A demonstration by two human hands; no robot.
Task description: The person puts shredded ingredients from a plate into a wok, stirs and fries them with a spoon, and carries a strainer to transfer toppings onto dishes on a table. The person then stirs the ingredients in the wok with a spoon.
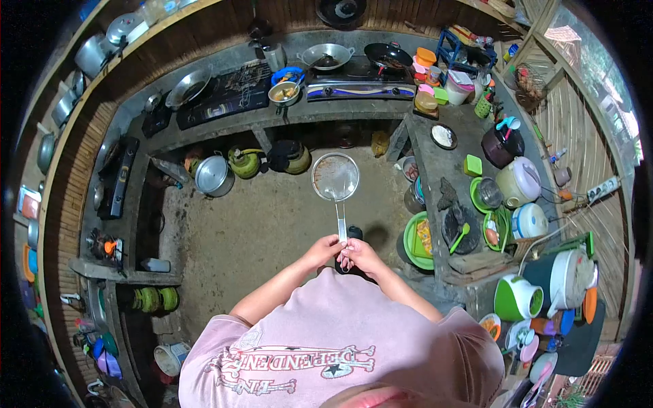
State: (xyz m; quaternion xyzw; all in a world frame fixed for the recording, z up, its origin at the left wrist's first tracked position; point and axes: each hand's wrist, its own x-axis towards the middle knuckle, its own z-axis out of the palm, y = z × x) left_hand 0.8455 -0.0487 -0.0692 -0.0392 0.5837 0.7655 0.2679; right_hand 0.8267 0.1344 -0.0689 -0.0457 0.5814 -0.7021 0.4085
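In front of your chest, your left hand [322,251] and right hand [361,254] are both closed around the handle [341,221] of the sieve [336,178], near its tail end. Its long axis runs almost straight away from you: tail toward your shirt [320,319], round mesh head pointing at the far worktop [354,109], with the floor [255,228] beneath. On that worktop, a stove [360,92] stands along the front edge, and a bowl [283,101] sits at the same edge, just left of it. To your right, a mortar [451,223] and a green spoon [460,239] are by the right worktop's [439,166] left edge.
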